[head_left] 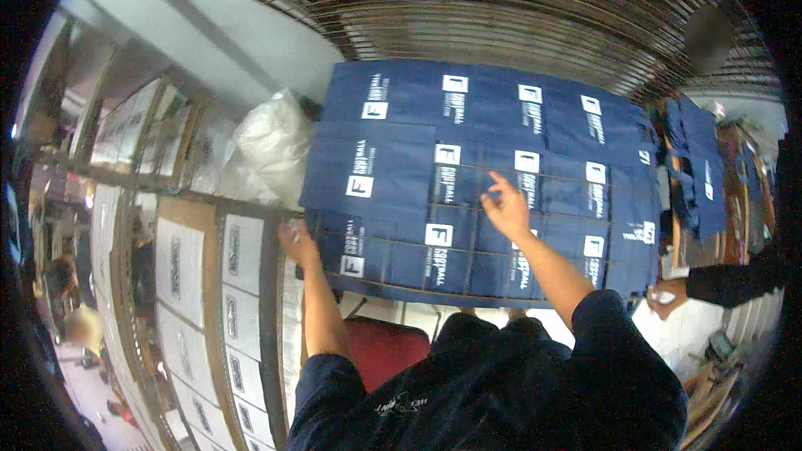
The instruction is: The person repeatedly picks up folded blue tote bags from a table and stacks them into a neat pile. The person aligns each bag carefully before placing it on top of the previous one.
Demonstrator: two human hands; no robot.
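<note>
A wide spread of dark blue sheets [393, 142], printed with rows of white marks, lies in front of me with thin lines crossing it like a grid. Over its middle hovers my right hand [507, 207], fingers apart and nothing visible in them; whether it touches the surface I cannot tell. My left hand [295, 239] is at the near part of the left edge of the sheets, its fingers blurred. Whether it grips that edge is not clear.
White boxes [180, 276] line a rack on my left. Behind it sits a translucent plastic bundle [276, 142]. A red seat [384, 351] is below the near edge. At the right, another person's hand [668, 296] reaches toward the corner, near more blue sheets [693, 167].
</note>
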